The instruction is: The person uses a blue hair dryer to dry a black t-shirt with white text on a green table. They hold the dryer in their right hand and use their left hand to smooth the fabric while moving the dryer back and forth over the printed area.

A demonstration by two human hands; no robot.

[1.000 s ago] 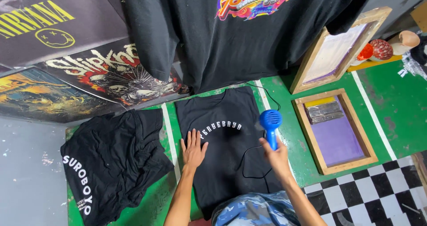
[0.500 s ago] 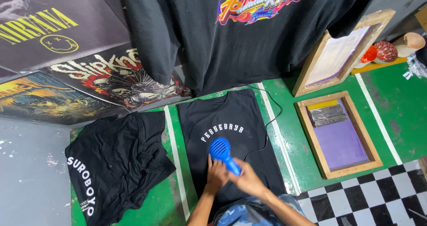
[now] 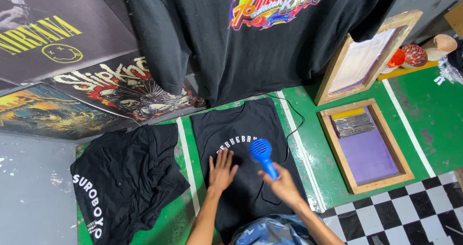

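Drying a printed black T-shirt on the green table, seen from your head camera.

At far left a crumpled black shirt [image 3: 123, 177] lies in a heap; beside it the flat black T-shirt [image 3: 241, 129] with white arched lettering lies spread out. Your left hand [image 3: 222, 170] presses flat on it, fingers spread wide. Your right hand [image 3: 282, 186] grips the handle of a blue hair dryer [image 3: 262, 154], its head over the lettering. Farther right lies a wooden screen-printing frame [image 3: 366, 146] with purple mesh.
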